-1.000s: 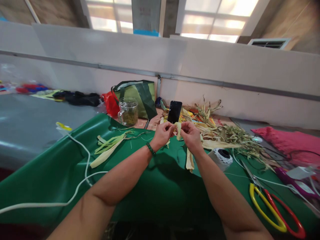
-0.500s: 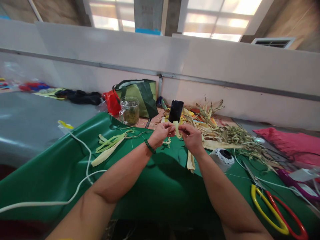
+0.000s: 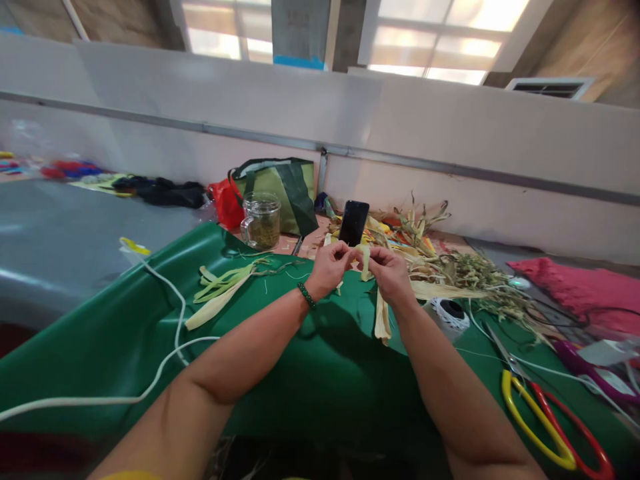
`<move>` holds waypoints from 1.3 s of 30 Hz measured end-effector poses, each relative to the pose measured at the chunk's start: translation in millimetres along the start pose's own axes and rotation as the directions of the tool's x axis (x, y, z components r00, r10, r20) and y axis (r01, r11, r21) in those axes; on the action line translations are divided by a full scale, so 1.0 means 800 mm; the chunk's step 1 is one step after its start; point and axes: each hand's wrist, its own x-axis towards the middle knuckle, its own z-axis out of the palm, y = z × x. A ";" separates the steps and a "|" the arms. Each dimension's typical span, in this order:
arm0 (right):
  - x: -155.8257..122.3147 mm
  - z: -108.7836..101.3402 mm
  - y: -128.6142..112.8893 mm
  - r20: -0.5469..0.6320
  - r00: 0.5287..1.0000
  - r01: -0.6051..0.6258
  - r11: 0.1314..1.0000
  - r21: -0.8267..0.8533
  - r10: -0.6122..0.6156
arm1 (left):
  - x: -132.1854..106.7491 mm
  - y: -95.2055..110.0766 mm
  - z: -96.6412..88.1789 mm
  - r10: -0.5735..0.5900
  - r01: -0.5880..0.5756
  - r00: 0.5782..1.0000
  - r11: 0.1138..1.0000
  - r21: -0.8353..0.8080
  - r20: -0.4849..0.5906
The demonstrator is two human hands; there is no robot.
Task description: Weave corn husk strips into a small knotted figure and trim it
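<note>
Held up between both hands is a pale, folded strip of corn husk. My left hand, with a green bead bracelet at the wrist, pinches its left side. My right hand pinches the other side, fingertips close to those of the left. Just behind the hands a dark phone stands upright. Beneath the right hand a longer dry husk piece lies on the green mat. More green and cream husk leaves rest to the left of my hands.
Scissors with yellow and red handles lie at the right, near a spool of white thread. A pile of dried plant material spreads behind. Back left stand a glass mug and a green bag. A white cable crosses the left.
Both hands have shifted slightly to the right with the husk strip. The fingers have closed more around it and sit nearer each other, and the strip's shape between them has changed.
</note>
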 end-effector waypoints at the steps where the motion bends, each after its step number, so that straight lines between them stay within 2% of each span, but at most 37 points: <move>1: 0.000 0.001 -0.001 0.001 1.000 -0.019 0.999 0.044 0.019 | 0.000 0.000 0.001 0.014 -0.014 1.000 1.000 0.009 -0.006; 5: 0.001 0.001 -0.003 -0.034 0.999 -0.019 0.987 0.162 0.024 | -0.001 -0.001 0.003 -0.018 0.019 0.999 0.999 -0.035 0.035; 10: 0.004 0.000 0.002 -0.045 0.999 0.003 0.988 0.157 0.004 | 0.000 0.001 0.002 -0.092 0.103 0.991 0.988 -0.114 0.097; 17: 0.000 0.003 0.000 -0.016 0.996 0.085 0.995 0.051 -0.084 | 0.001 0.002 0.002 -0.126 0.128 0.991 0.990 -0.065 0.037; 22: -0.002 0.005 -0.003 -0.019 0.986 0.163 0.986 -0.022 -0.163 | 0.000 0.003 0.002 -0.093 0.093 0.996 0.996 0.003 0.008; 27: 0.000 0.000 -0.001 -0.018 0.962 0.263 0.943 -0.206 -0.272 | 0.001 0.005 0.002 -0.072 0.074 0.997 0.995 -0.066 0.040; 33: -0.001 0.001 0.003 -0.030 0.961 0.268 0.953 -0.140 -0.275 | 0.001 0.004 0.000 -0.110 0.117 0.992 0.985 -0.129 0.057; 36: -0.004 0.001 0.003 -0.013 0.940 0.330 0.919 -0.213 -0.341 | 0.002 0.003 -0.001 -0.123 0.130 0.991 0.984 -0.122 0.059; 39: -0.007 -0.001 -0.002 0.033 0.899 0.423 0.844 -0.329 -0.437 | 0.003 0.002 -0.002 -0.165 0.169 0.985 0.980 -0.107 0.048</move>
